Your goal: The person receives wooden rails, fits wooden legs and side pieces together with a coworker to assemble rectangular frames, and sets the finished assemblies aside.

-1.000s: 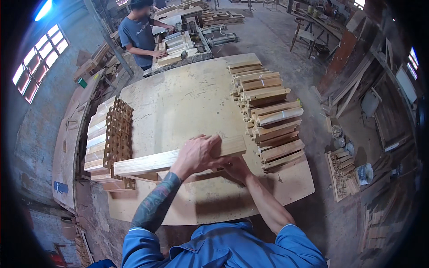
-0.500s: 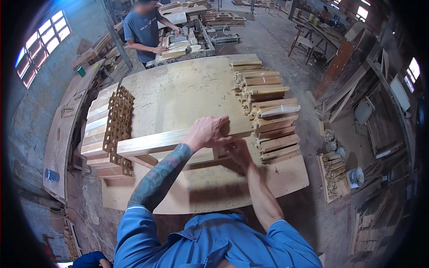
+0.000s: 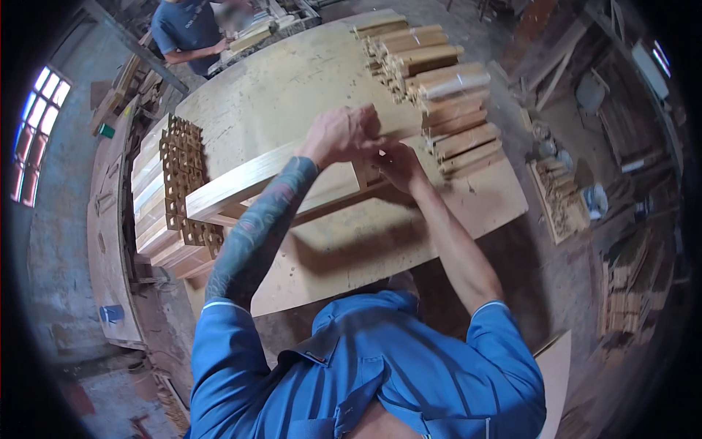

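A pale wooden frame (image 3: 241, 180) of long rails joined by short crosspieces stands over the table in front of me. My left hand (image 3: 344, 134), on the tattooed arm, is closed over the top rail toward its right part. Just to the right and a little lower, my right hand (image 3: 398, 164) has its fingers bent in beside a crosspiece (image 3: 361, 175). The fingertips of both hands meet or nearly meet there. Whatever the right fingers pinch is hidden.
The frame is over a light board table (image 3: 351, 252). Stacked slotted wood pieces (image 3: 183, 175) line its left side; bundled wooden bars (image 3: 457, 110) lie along its right. A co-worker (image 3: 186, 33) stands beyond the far left edge. A side bench (image 3: 110, 241) runs along the left.
My view has tilted and turned, so the table and frame sit higher in the picture. Both hands stay at nearly the same place on the frame, with the fingers shifted slightly.
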The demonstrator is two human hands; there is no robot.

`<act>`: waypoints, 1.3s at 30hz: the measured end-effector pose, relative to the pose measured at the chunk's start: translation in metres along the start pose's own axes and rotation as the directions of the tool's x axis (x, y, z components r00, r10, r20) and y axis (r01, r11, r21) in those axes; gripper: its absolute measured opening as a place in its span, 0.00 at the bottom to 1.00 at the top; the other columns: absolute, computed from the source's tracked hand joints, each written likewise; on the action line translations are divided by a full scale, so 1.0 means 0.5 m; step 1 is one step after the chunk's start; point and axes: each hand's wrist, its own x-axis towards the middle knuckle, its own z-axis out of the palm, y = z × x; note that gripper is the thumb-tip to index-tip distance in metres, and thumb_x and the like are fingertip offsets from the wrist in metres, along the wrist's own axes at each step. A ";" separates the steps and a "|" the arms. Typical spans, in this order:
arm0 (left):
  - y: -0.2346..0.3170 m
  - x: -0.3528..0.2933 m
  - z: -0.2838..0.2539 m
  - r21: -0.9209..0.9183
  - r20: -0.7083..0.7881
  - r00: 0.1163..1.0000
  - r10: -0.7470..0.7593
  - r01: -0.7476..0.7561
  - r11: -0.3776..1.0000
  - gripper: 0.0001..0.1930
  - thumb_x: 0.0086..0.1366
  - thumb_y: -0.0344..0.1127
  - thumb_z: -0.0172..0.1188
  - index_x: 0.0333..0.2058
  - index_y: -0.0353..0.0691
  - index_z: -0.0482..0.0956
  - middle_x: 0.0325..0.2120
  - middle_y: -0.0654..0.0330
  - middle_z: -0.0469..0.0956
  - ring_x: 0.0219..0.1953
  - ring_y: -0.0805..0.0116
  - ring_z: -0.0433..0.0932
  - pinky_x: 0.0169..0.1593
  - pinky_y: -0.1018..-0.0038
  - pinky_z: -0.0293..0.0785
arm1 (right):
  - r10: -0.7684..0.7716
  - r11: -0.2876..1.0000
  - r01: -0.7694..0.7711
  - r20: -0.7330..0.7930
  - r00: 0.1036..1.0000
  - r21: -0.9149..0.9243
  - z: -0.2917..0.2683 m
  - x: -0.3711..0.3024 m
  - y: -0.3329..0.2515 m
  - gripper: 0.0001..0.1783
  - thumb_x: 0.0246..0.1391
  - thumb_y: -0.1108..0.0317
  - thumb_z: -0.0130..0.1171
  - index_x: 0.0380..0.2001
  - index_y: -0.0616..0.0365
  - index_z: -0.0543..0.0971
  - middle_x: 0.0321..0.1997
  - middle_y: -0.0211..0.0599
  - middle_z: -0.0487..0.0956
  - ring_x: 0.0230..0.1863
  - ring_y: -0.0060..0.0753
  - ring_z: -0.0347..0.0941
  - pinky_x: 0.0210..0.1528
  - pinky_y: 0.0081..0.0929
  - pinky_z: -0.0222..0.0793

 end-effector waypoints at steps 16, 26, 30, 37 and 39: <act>-0.257 -0.380 -0.130 -0.081 -0.286 0.871 -0.398 0.392 0.916 0.34 0.60 0.69 0.50 0.42 0.42 0.83 0.31 0.48 0.83 0.37 0.55 0.83 0.42 0.63 0.77 | -0.191 0.764 0.069 -0.123 0.974 -0.642 -0.029 0.174 -0.269 0.41 0.56 0.32 0.47 0.65 0.46 0.63 0.53 0.47 0.78 0.53 0.47 0.75 0.52 0.41 0.70; -0.113 -0.681 0.089 -0.054 -0.189 0.965 -0.180 0.173 0.983 0.35 0.43 0.69 0.66 0.27 0.37 0.76 0.46 0.48 0.72 0.55 0.46 0.68 0.59 0.51 0.63 | 0.554 0.642 0.048 0.507 0.660 -0.765 -0.127 -0.214 -0.232 0.47 0.22 0.40 0.76 0.50 0.50 0.76 0.42 0.45 0.81 0.48 0.49 0.77 0.49 0.41 0.72; -0.169 -0.755 0.263 -0.090 -0.151 0.945 -0.291 0.280 0.956 0.33 0.40 0.65 0.69 0.34 0.41 0.76 0.59 0.49 0.64 0.64 0.45 0.59 0.66 0.46 0.50 | 0.581 0.696 -0.223 0.353 0.734 -0.682 0.019 -0.377 -0.128 0.47 0.27 0.46 0.77 0.54 0.50 0.71 0.46 0.47 0.79 0.47 0.50 0.77 0.49 0.43 0.72; -0.460 -0.594 0.321 0.114 -0.530 0.783 -0.326 0.448 0.887 0.24 0.58 0.45 0.61 0.53 0.47 0.72 0.64 0.45 0.57 0.66 0.44 0.55 0.67 0.43 0.46 | 0.295 0.811 -0.255 -0.008 0.956 -0.527 0.224 -0.259 0.036 0.41 0.41 0.62 0.71 0.59 0.54 0.65 0.55 0.49 0.74 0.51 0.51 0.74 0.52 0.41 0.71; -0.487 -0.519 0.288 -0.026 -0.600 0.617 -0.510 0.622 0.783 0.25 0.59 0.47 0.61 0.54 0.45 0.71 0.63 0.44 0.58 0.65 0.43 0.57 0.66 0.45 0.49 | 0.201 0.934 -0.258 -0.235 0.951 -0.249 0.282 -0.153 0.049 0.39 0.47 0.68 0.66 0.63 0.55 0.61 0.57 0.51 0.71 0.50 0.48 0.75 0.51 0.39 0.71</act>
